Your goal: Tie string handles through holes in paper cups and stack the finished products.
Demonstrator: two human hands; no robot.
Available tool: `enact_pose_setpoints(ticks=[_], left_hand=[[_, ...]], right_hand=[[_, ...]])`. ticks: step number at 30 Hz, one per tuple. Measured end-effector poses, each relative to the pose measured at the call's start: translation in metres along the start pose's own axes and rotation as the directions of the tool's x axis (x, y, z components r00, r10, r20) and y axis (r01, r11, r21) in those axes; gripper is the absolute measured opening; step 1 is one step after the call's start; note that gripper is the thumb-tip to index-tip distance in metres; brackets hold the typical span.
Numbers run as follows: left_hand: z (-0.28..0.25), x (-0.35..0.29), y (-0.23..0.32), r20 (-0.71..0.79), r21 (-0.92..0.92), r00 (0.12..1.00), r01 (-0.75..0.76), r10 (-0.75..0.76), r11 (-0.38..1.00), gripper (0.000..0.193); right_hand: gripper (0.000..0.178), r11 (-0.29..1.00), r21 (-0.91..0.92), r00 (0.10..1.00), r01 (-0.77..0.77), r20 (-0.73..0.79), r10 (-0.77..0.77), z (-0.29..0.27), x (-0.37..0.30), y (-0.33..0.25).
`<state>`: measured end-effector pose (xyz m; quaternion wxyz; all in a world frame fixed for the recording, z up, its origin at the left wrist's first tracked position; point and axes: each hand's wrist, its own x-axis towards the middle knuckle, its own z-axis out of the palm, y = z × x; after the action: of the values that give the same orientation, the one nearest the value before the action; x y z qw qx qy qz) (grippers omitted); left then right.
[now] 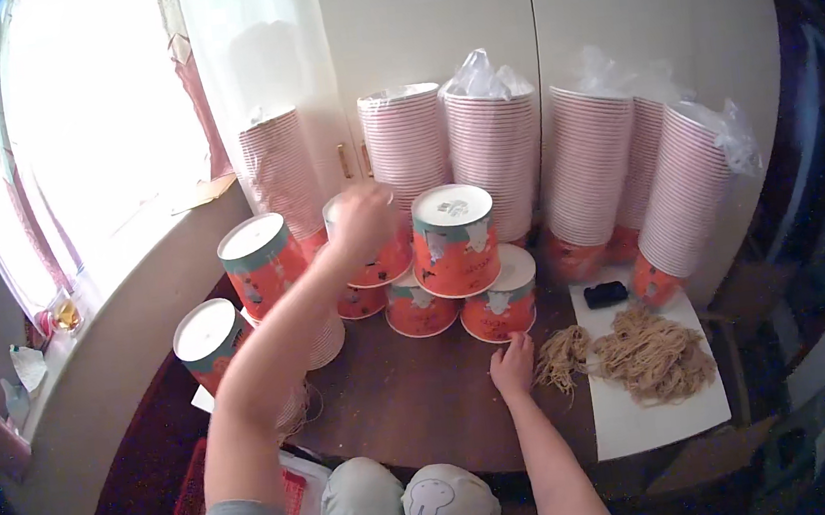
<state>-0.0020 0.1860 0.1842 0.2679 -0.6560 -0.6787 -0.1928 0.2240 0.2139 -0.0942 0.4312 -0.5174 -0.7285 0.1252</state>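
Several orange paper buckets with teal bands stand bottom-up in tiers on the brown table [438, 406]. My left hand [366, 220] reaches far across, curled at the top of an upper-tier bucket [385, 263]; its fingers are blurred and partly hidden. Just right of it, another upper bucket [457, 253] rests across two lower ones, a middle bucket [421, 310] and a right-hand bucket [501, 314]. At that right-hand bucket's lower rim lies my right hand [514, 362], its fingers reaching forward and touching the rim, thumb apart.
Tall stacks of nested buckets, including a left stack [283, 171] and a right stack [686, 199], line the back wall. Tan string [654, 358] and a small black object [605, 293] lie on white paper [642, 429] at right. A red basket [189, 502] sits below left.
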Motion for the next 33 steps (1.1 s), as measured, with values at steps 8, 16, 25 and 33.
enact_pose_setpoints(ticks=[8,16,25,33], left_hand=[[-0.058,-0.070,-0.118,0.315,0.544,0.778,0.322,-0.544,0.775,0.032],[-0.080,-0.053,-0.132,0.190,0.541,0.899,0.240,-0.395,0.806,0.019],[-0.192,0.031,-0.082,-0.150,0.176,0.988,0.001,0.025,0.984,0.024],[-0.095,0.063,-0.024,0.125,0.158,0.965,-0.248,0.230,0.956,0.017]], right_hand=[[0.031,0.997,0.067,0.998,0.036,-0.046,-0.033,0.000,0.003,-0.013],[0.035,1.000,0.014,0.999,0.015,-0.047,-0.014,0.006,0.001,-0.002],[0.033,0.998,0.056,0.999,0.019,-0.050,-0.016,-0.003,0.002,-0.011],[0.038,0.999,0.053,1.000,-0.008,0.003,0.008,0.005,0.001,-0.004]])
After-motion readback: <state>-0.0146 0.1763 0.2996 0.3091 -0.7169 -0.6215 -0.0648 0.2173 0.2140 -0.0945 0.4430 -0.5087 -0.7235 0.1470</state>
